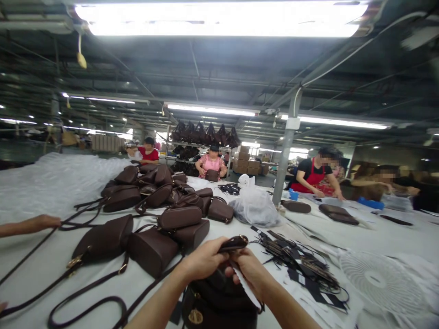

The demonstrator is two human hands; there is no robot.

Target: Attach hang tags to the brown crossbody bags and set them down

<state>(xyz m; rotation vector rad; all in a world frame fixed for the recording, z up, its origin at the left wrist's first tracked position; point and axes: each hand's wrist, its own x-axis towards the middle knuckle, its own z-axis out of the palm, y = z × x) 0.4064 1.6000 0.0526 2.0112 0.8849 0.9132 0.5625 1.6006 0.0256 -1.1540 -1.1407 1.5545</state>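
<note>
My left hand [205,259] is closed on a dark brown leather strap [233,244] with a gold ring at its end. Against it, my right hand [249,266] is closed with its fingers curled round a white strip [247,289], which looks like paper and slants down toward the bag. Below both hands stands a dark brown handbag [219,305], partly hidden by my wrists. A round gold charm [195,316] hangs on its front. Left of my arm lie more brown handbags [153,250] with long shoulder straps.
At left, another person's hand [43,222] grips a strap. A heap of brown bags [156,194] spreads behind. To the right are black tags with cords [302,265], a white fan grille [377,278] and a plastic bag bundle [255,205]. A grey post [284,169] rises beyond; co-workers stand across the table.
</note>
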